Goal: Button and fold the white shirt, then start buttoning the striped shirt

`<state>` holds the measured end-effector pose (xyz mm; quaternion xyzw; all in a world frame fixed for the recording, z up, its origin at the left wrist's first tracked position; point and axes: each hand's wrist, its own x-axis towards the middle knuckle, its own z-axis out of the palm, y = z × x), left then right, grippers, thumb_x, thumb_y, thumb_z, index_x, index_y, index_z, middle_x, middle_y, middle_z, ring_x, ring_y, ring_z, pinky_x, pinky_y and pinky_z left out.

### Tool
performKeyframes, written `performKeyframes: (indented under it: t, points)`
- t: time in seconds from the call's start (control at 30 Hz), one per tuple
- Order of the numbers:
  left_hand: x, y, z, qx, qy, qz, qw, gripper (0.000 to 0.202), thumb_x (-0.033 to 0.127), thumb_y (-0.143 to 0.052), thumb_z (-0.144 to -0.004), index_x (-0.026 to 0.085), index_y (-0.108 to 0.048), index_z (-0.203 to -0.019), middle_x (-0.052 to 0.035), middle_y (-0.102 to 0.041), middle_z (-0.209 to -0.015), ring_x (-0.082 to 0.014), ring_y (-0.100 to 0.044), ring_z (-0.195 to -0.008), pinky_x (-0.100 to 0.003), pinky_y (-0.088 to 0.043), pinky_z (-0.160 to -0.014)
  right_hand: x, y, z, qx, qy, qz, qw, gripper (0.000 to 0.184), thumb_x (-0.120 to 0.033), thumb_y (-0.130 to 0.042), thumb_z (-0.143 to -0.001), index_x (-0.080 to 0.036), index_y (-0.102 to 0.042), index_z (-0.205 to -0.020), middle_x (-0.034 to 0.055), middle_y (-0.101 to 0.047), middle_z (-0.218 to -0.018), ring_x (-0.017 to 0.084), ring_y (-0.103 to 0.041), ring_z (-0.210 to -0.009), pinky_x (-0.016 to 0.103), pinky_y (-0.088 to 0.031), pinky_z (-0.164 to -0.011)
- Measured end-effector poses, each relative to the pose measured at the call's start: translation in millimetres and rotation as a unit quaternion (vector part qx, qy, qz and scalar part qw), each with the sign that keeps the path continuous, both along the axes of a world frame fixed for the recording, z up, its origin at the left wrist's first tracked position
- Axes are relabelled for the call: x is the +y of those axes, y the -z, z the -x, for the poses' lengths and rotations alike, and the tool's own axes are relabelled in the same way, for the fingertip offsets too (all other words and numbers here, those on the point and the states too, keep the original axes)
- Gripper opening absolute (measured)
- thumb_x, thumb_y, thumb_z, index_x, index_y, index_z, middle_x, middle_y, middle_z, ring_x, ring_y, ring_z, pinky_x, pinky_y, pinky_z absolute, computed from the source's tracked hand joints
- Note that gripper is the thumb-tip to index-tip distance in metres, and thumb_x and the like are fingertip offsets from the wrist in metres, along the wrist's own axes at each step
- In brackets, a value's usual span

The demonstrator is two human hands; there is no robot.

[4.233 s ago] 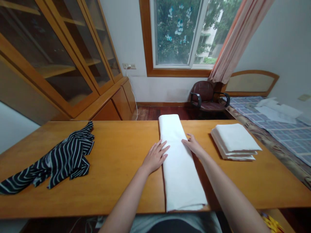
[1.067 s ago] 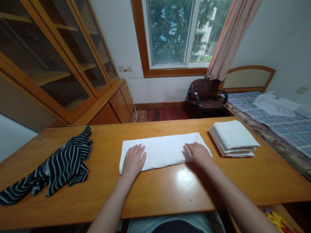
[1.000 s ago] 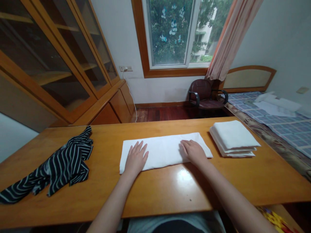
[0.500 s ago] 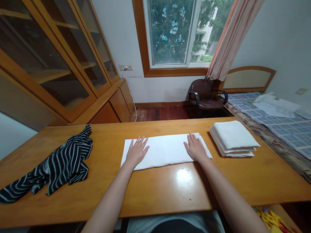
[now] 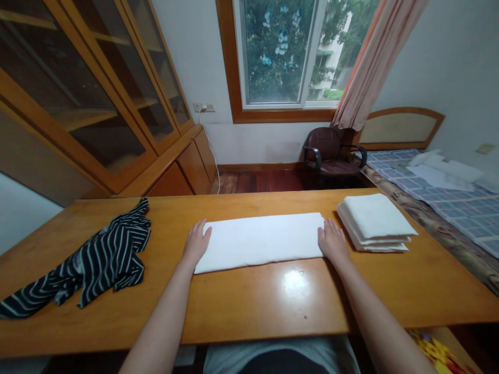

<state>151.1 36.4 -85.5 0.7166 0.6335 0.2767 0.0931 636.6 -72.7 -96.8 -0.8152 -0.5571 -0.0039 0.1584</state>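
Observation:
A white cloth, folded into a long flat strip, lies crosswise on the wooden table in front of me. My left hand holds its left end, thumb over the top and fingers along the edge. At the opposite end my right hand has the same hold, thumb on the cloth and fingers at its side. The fingertips under the edges are partly hidden. Just beyond my right hand sits a stack of folded white cloths.
A crumpled black-and-white striped garment lies on the left of the table. Behind stand a glass-door cabinet and a dark red armchair. A bed is on the right. Yellow fabric shows below the table's front edge.
Both hands have slid outward, from lying flat on top of the cloth to its two ends. The cloth remains flat in about the same place.

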Motion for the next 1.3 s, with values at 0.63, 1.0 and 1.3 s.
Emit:
performKeyframes:
  t: [0.63,1.0,1.3]
  points:
    - [-13.8,-18.1,29.1,-0.395,-0.017,0.117,0.911,0.066,0.039,-0.064,-0.081,0.021,-0.041,-0.141,-0.0098,-0.062,-0.117,-0.0178,-0.066,-0.097,-0.032,-0.054,-0.086,73.2,-25.0,-30.1,0.137,0.009,-0.027,0.990,0.039,-0.046,-0.057,-0.084,-0.012,-0.074,-0.095,0.0169,-0.072,-0.094,0.030,-0.065,-0.095,0.040,-0.047,-0.088]
    - [-20.6,-18.2,22.0,-0.355,0.012,0.117,0.927,0.070,0.029,-0.058,-0.085,0.022,-0.029,-0.148,-0.0128,-0.060,-0.126,-0.0171,-0.068,-0.096,-0.031,-0.056,-0.081,79.2,-34.2,-28.3,0.207,-0.007,-0.086,0.975,0.025,-0.043,-0.056,-0.080,-0.018,-0.059,-0.082,0.0080,-0.069,-0.078,0.022,-0.062,-0.072,0.030,-0.046,-0.067]
    - [-24.1,-10.6,19.2,-0.365,0.016,0.071,0.928,0.066,0.036,-0.055,-0.086,0.022,-0.031,-0.147,-0.0122,-0.060,-0.126,-0.0136,-0.065,-0.085,-0.026,-0.053,-0.070,73.6,-35.3,-21.9,0.212,-0.017,-0.112,0.971,0.022,-0.041,-0.046,-0.085,-0.021,-0.048,-0.091,0.0107,-0.064,-0.084,0.025,-0.059,-0.076,0.033,-0.044,-0.070]
